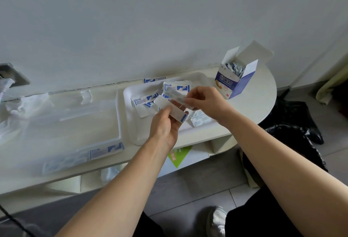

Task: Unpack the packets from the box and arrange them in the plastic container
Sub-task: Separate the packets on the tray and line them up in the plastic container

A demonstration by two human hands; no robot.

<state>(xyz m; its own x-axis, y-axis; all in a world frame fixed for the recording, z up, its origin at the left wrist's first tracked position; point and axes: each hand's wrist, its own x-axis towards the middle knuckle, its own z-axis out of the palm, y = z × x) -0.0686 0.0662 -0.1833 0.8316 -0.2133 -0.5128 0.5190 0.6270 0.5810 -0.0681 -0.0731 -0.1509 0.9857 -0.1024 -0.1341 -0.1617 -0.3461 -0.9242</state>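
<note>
An open blue-and-white box [235, 80] stands at the table's right end, with several packets showing inside. A white tray [135, 131] in the middle holds several loose white-and-blue packets [145, 99]. My left hand [165, 123] grips a small stack of packets [176, 111] over the tray. My right hand [205, 101] pinches the far end of the top packet in that stack. A clear plastic container [71, 116] lies to the left, with a row of packets [105, 151] along its near edge.
A crumpled clear plastic bag [22, 108] lies at the far left by a wall socket [13, 75]. One packet [153, 79] sits against the wall behind the tray. A green leaflet [178, 156] lies on the shelf below. A black bag [293, 123] sits on the floor right.
</note>
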